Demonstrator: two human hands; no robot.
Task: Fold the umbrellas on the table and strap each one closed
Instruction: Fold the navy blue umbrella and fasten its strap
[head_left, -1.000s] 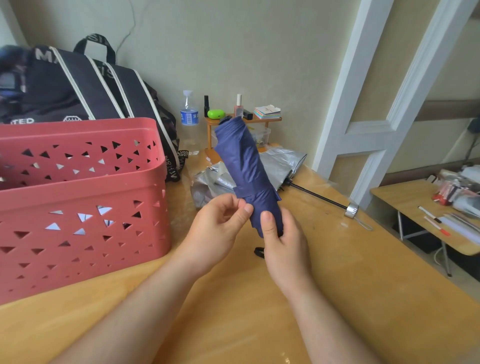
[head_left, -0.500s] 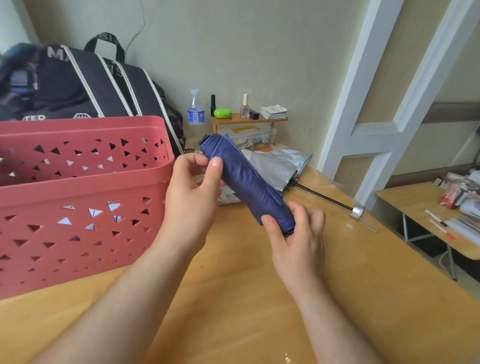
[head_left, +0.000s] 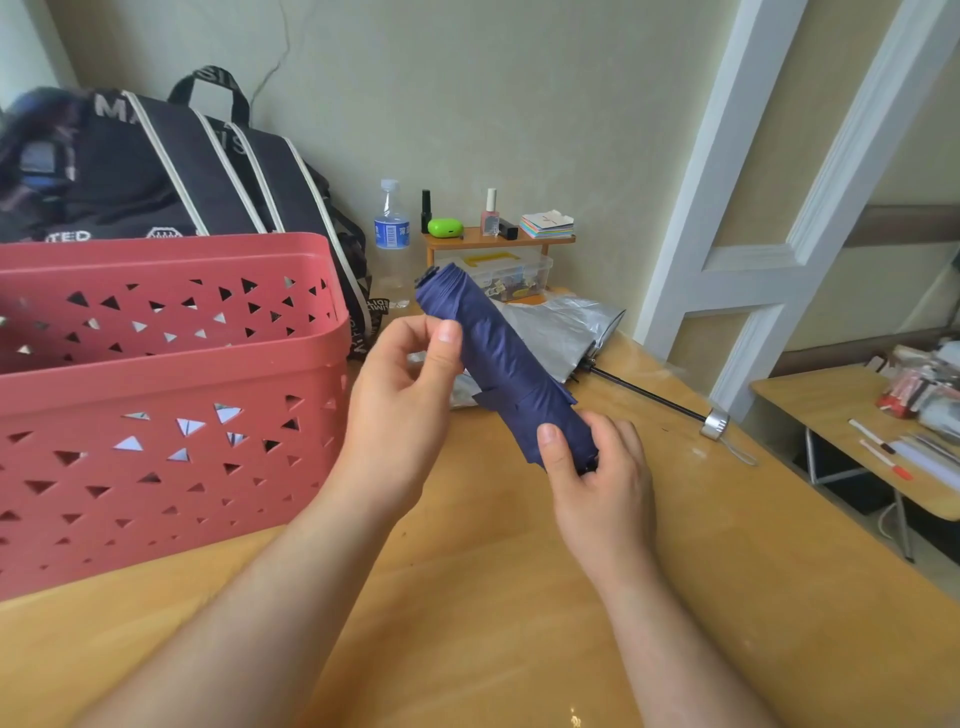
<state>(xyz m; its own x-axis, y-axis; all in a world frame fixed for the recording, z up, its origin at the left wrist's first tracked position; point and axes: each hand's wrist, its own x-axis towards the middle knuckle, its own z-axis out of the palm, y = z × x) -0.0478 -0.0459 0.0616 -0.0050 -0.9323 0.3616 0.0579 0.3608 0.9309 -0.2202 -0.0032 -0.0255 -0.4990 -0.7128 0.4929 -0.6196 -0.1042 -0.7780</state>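
Note:
A folded navy blue umbrella (head_left: 498, 358) is held above the wooden table (head_left: 519, 597), tilted with its tip up and to the left. My right hand (head_left: 597, 478) grips its lower handle end. My left hand (head_left: 410, 395) touches the upper part of the canopy with thumb and fingers. A strap flap sticks out near the umbrella's middle. Behind it a silver umbrella (head_left: 561, 332) lies on the table, loosely gathered, its black shaft extended to a silver handle (head_left: 714, 423).
A red perforated basket (head_left: 156, 395) stands at the left. A black bag (head_left: 171, 171) sits behind it. A water bottle (head_left: 391, 234), a small wooden shelf (head_left: 498, 240) with small items and a clear box stand by the wall. A second table (head_left: 852, 415) is at the right.
The umbrella tilted from near upright to slanting up-left. My left hand moved from the lower end up to the canopy's upper part; the right hand stays on the handle end.

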